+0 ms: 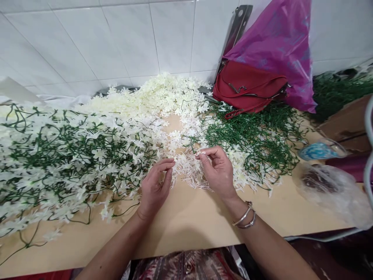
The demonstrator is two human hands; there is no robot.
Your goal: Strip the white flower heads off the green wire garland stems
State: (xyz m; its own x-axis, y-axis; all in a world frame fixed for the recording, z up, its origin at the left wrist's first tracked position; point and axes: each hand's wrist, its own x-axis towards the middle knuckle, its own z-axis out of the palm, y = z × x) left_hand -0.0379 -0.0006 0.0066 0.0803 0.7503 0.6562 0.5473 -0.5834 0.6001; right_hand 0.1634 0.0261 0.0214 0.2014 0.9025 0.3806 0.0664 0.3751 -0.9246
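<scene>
Patterned cloth (186,266), then a thin white flower piece (201,153) crosswise in pinched right fingers (214,151); left fingers (162,165) curled, grip unclear.

No words, numbers, brand names or signs can be read. Some pale blue marks are printed on the shiny purple bag (271,50), but they are too blurry and creased to be made out.
</scene>
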